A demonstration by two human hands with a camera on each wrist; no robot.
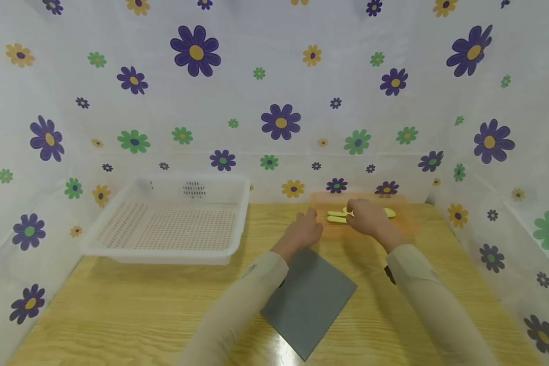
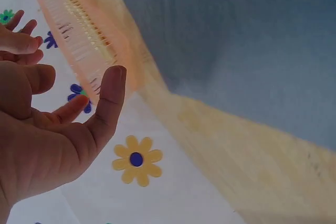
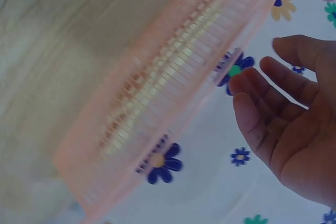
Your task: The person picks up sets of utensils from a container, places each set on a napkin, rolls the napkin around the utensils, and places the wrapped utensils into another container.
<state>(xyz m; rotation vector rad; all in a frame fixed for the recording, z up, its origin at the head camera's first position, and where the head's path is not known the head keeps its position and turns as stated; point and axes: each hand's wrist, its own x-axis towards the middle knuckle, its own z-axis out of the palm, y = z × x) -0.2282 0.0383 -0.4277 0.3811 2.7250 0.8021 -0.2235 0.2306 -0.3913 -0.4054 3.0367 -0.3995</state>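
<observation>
Head view: yellow utensils (image 1: 337, 220) lie lengthwise left to right, hands (image 1: 305, 230) (image 1: 368, 216) apart, relaxed.

Flowered curtain (image 1: 238, 91); wooden table (image 1: 142, 310)

My right hand (image 1: 368, 218) covers part of yellow pieces (image 1: 336, 220) in orange basket (image 1: 407, 225); their full shapes hidden. Can't tell if my left hand (image 1: 304, 230) touches basket. Right wrist view: pieces only blurred pale streaks through slats, basket's far end cut by top edge. My left sleeve (image 1: 238, 300) hides part of gray board (image 1: 308, 300); cuff print too small to read. Dark object (image 1: 390, 275) mostly under right cuff.
</observation>
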